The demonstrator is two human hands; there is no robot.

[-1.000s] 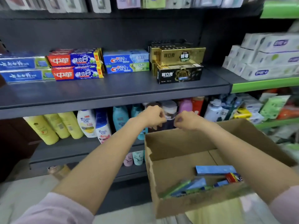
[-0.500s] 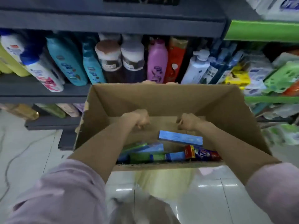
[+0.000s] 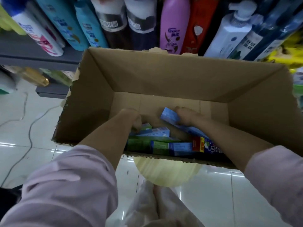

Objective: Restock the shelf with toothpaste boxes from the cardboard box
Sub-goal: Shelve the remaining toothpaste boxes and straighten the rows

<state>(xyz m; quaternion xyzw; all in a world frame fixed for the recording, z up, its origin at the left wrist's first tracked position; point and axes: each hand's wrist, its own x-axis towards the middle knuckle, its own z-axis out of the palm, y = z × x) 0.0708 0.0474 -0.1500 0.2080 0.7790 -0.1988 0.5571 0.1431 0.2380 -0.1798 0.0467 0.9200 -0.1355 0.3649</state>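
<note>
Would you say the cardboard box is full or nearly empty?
Nearly empty: the cardboard box shows bare inner walls, with a few toothpaste boxes on its floor.

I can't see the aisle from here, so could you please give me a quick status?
Both hands down in the cardboard box. Right hand grips a blue toothpaste box; left hand curled on another. Nothing blocking.
</note>
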